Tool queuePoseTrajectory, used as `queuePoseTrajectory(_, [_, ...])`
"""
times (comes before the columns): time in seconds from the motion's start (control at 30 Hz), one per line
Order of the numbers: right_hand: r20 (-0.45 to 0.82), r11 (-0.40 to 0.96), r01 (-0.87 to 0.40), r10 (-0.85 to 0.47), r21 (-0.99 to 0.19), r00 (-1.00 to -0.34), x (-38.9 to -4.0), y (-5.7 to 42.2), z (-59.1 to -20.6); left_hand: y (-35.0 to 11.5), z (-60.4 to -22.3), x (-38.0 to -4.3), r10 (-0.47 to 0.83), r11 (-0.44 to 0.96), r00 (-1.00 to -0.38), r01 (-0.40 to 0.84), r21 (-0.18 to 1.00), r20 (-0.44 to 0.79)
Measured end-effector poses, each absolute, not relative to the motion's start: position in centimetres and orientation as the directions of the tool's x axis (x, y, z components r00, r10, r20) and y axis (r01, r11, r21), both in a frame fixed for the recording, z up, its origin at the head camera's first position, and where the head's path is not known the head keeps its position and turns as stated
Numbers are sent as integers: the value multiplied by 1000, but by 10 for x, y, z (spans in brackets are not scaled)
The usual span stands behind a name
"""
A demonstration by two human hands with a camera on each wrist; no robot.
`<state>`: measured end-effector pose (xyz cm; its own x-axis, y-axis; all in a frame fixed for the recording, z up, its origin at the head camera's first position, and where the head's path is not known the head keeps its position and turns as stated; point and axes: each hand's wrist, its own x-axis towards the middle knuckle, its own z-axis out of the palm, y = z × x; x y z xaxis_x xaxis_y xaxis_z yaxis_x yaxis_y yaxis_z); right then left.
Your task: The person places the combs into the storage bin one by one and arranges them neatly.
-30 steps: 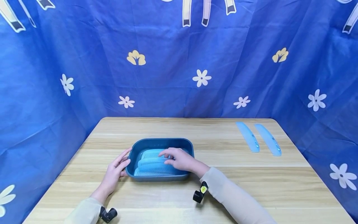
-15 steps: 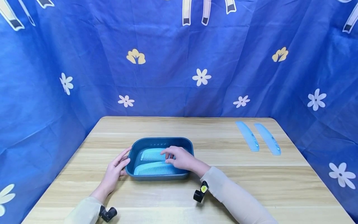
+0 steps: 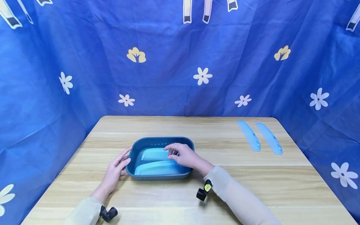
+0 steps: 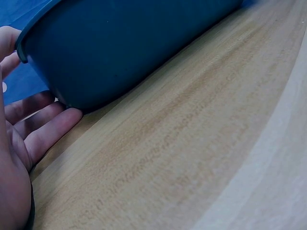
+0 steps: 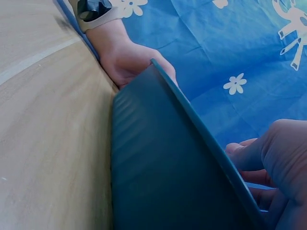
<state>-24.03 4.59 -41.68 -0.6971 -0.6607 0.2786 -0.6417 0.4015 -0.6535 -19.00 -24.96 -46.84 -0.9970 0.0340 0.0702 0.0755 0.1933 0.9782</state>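
A dark teal rectangular tub [image 3: 160, 177] stands on the table, seen whole in the head view. My left hand [image 3: 113, 172] holds its left end, thumb at the rim and fingers round the outer wall. In the left wrist view the fingertips [image 4: 67, 120] touch the tub's lower corner. Inside lie light-blue combs: one [image 3: 153, 153] at the back, partly covered by my right hand, and a longer-looking one [image 3: 160, 168] in front. Over the right part of the tub hovers my right hand [image 3: 184, 155], fingers loosely bent, with a gap between thumb and forefinger.
Two more light-blue combs [image 3: 248, 136] [image 3: 269, 138] lie side by side at the table's back right. Blue patterned cloth [image 3: 168, 68] hangs behind and on both sides. The wooden table [image 3: 157, 200] reaches past the tub on every side.
A middle comb that lay between the other two in the tub now lines up with the front one. My right hand has risen slightly and moved back and right. The left hand stays.
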Motion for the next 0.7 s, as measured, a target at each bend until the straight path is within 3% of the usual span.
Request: queuePoseTrajectory(0.7, [377, 332, -602, -540, -726, -753, -248, 64, -413, -250, -467, -190, 53, 183, -995, 98, 978, 89])
